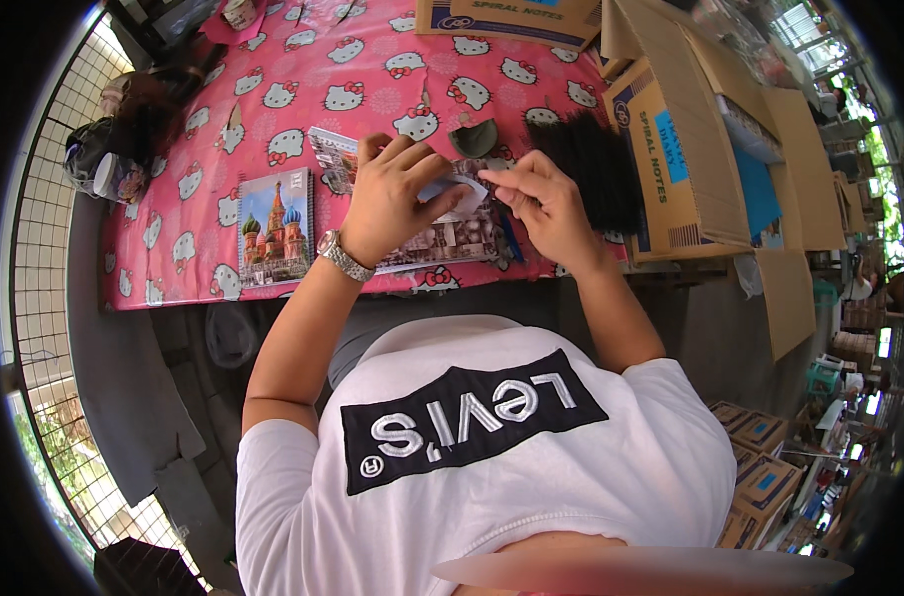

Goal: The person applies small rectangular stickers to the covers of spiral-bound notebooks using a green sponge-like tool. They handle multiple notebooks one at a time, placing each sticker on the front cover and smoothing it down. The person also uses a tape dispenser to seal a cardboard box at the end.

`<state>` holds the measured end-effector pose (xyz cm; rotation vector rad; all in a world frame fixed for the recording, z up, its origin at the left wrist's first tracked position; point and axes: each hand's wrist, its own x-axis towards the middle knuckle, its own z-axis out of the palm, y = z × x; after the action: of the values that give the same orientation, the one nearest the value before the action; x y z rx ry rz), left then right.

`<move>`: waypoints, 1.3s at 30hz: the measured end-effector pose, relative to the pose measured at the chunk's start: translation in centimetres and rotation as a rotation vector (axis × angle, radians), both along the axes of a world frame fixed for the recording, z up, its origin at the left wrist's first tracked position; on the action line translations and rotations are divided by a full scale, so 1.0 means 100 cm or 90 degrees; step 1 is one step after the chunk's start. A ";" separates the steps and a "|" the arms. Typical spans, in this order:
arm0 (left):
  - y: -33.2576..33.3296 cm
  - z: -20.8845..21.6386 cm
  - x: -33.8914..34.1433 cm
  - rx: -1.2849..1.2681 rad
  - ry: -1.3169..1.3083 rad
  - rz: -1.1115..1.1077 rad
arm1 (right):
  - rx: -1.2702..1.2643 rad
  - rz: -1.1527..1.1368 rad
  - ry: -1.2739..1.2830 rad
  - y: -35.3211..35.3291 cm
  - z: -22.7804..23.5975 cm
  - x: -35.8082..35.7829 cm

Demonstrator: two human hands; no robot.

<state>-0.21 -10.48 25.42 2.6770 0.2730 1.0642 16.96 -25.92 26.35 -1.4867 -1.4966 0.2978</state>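
Label step: both hands worked a small white sticker over a notebook cover.

My left hand [392,199] pinched the small white sticker [462,192] at thumb and forefinger; my right hand [543,202] was closed narrowly on its 3 o'clock edge. The sticker hung just above the notebook [452,238] at the near edge of the tabletop [372,60]. I judged that the next move called for squaring it and pressing it flat. A second notebook [275,226] lay at 9 o'clock, a black bundle [601,164] at 2 o'clock, and an open carton [690,149] crowded the 3 o'clock side.
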 end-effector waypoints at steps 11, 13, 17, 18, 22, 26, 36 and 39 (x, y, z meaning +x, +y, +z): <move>-0.005 0.000 0.005 0.010 0.000 0.034 | -0.208 0.016 0.342 -0.016 -0.002 -0.017; -0.011 0.007 0.006 0.023 0.023 0.005 | -0.031 -0.068 -0.001 -0.010 -0.001 -0.015; -0.021 0.013 0.010 0.053 0.102 -0.024 | -0.203 -0.076 0.055 -0.011 0.024 -0.009; -0.021 0.013 0.010 0.067 0.119 -0.019 | -0.303 -0.075 0.145 -0.012 0.029 -0.009; -0.019 0.014 0.009 0.037 0.120 -0.033 | -0.041 -0.101 -0.203 -0.007 0.033 -0.011; -0.018 0.014 0.010 0.029 0.119 -0.043 | -0.063 -0.061 -0.223 -0.007 0.028 -0.004; -0.026 0.011 -0.009 -0.094 0.214 0.171 | -0.262 -0.037 0.460 0.088 -0.072 0.082; -0.023 0.008 -0.011 -0.061 0.166 0.131 | -0.235 -0.131 -0.226 0.125 -0.167 0.120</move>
<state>-1.32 -12.76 26.27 2.7417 0.6424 0.7275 28.96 -13.41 9.69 -2.0582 -1.6035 0.1977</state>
